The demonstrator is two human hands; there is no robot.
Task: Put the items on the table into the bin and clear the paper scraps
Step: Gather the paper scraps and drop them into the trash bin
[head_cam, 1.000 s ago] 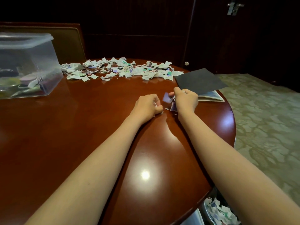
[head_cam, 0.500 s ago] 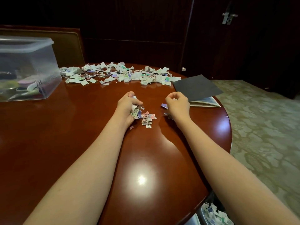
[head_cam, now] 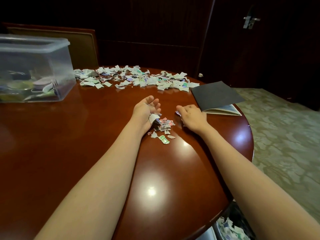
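Polished table point(head_cam: 86, 135) — left hand point(head_cam: 145, 110) splayed against scraps point(head_cam: 164, 124), right hand point(head_cam: 192, 116) touching them

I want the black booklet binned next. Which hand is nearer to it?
Right. The right hand rests close beside the black booklet; the left hand is farther off, on the other side of the small scrap pile.

Head-worn camera looks down across the table point(head_cam: 52, 135).

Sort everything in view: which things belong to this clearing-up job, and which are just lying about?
Job: near scrap pile, far scraps, clear bin, black booklet, waste basket.
Lying about: chair, door handle, carpet.
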